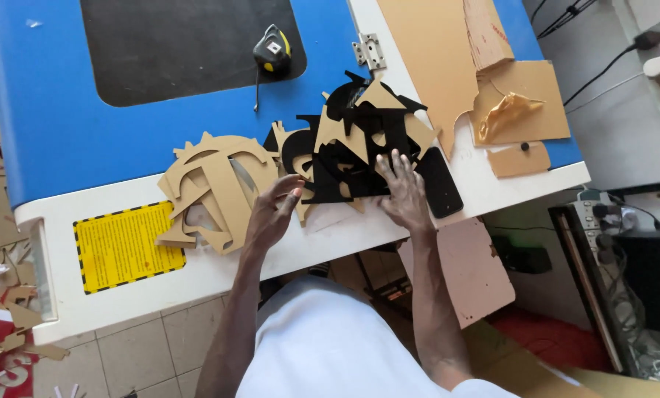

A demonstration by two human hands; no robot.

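The person is leaning over a blue and white machine lid (87,140), both hands working at a heap of cut-out shapes (352,144) in black and tan that is lying on the white front edge; the right hand (404,193) is lying flat with fingers spread, pressing down on the black pieces at the heap's lower right; the left hand (273,214) is curling its fingers at the heap's left edge, thumb and fingertips seeming to be pinching a tan piece, though the grip itself is hard to make out; the two hands are sitting well apart, one at either side of the pile. Just to the left, a tan gear-shaped cut-out (216,188) is resting on the lid, touching the heap; a yellow and black tape measure (272,50) is sitting further back on the dark window (168,51); a yellow warning label (127,247) is showing on the machine's front; sheets of brown card (448,66) are lying to the right.
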